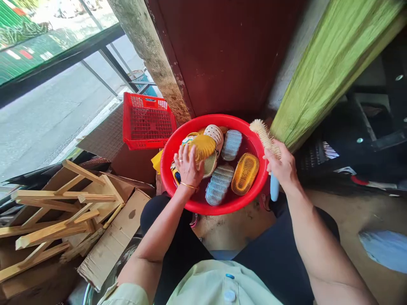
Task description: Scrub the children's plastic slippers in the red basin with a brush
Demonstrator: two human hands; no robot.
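Observation:
A round red basin (219,208) stands between my knees, with several clogs in dark water. My left hand (189,166) is over its left side, fingers stretched out and apart, against a yellow clog (205,146) lying sole up. Whether it presses on the clog is hard to tell. My right hand (281,161) is closed round a scrub brush (262,129) above the right rim; pale bristles point up and a light blue end sticks out below. In the basin are a cream clog (214,134), two grey-blue soles (232,145) and a yellow-orange sole (245,173).
A red plastic crate (149,120) sits behind the basin to the left. Wooden stools (73,207) and flattened cardboard (114,237) are piled at left. A dark red door (229,55) rises behind, and a green curtain (333,63) hangs at right.

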